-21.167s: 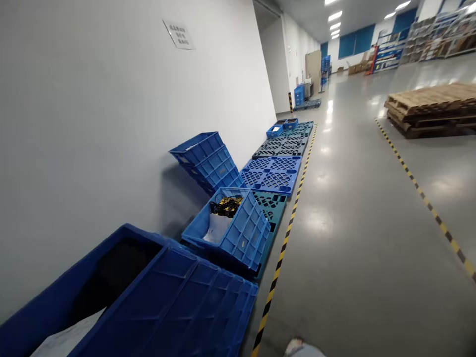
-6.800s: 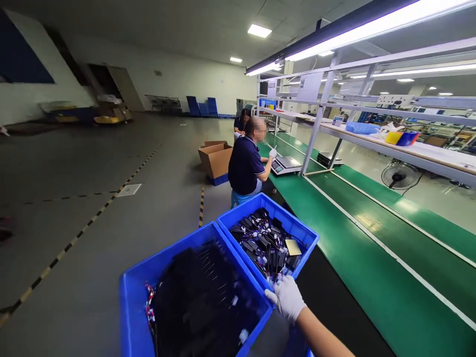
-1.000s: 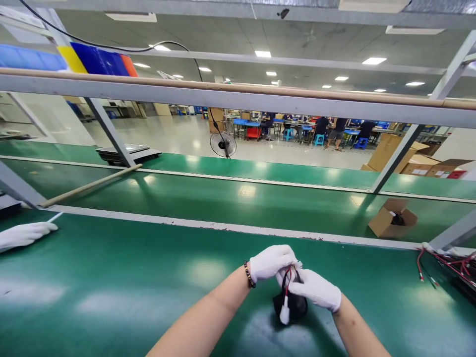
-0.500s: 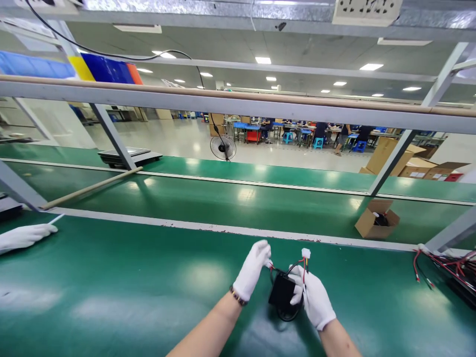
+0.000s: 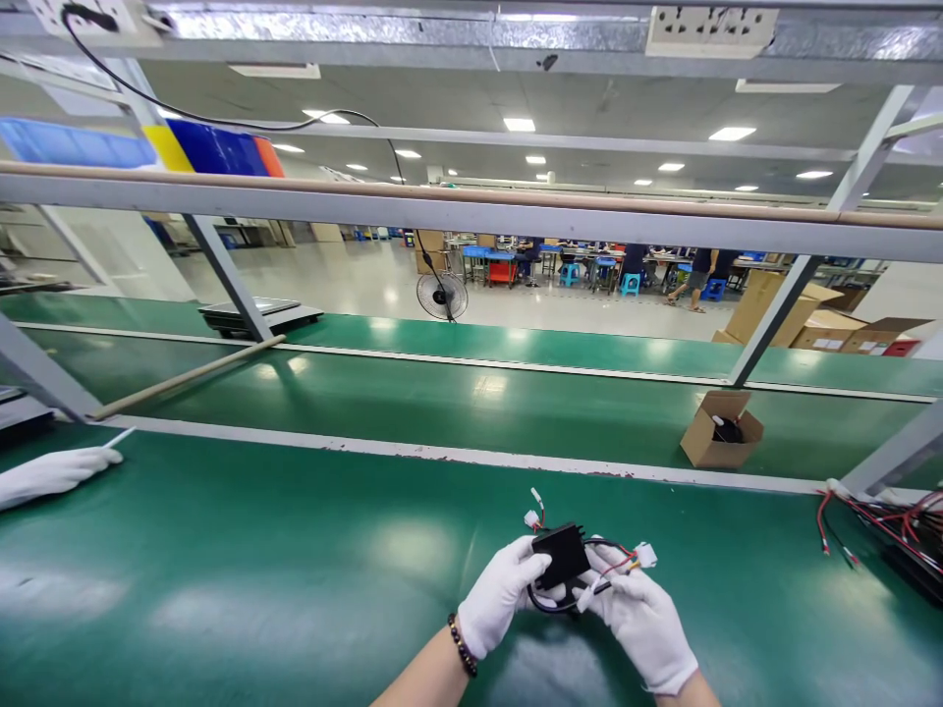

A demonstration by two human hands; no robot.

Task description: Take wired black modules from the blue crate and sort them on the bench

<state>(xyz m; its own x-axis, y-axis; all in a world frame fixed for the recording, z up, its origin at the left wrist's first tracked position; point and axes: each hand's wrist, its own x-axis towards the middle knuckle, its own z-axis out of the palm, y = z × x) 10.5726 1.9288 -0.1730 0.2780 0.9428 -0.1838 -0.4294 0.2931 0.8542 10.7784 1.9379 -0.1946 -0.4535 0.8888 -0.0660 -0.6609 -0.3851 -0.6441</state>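
Both my hands wear white gloves and hold a small black box module (image 5: 561, 554) just above the green work surface (image 5: 295, 570). My left hand (image 5: 502, 592) grips the box's left side, with a bead bracelet at the wrist. My right hand (image 5: 640, 619) holds its right side and the wire loop under it. Red, yellow and black wires run from the box to a white connector (image 5: 646, 555) by my right fingers. Two smaller white plugs (image 5: 533, 513) stick up behind the box.
A co-worker's gloved hand (image 5: 51, 471) rests on the surface at far left. An open cardboard box (image 5: 720, 440) sits on the green belt beyond. Red and black wire bundles (image 5: 884, 520) lie at the right edge. A grey frame rail (image 5: 471, 208) crosses overhead; a scale (image 5: 257, 312) stands far left.
My hands have lowered and turned the black box level, with the wires now spread to the right. The cardboard box on the belt has shifted left.
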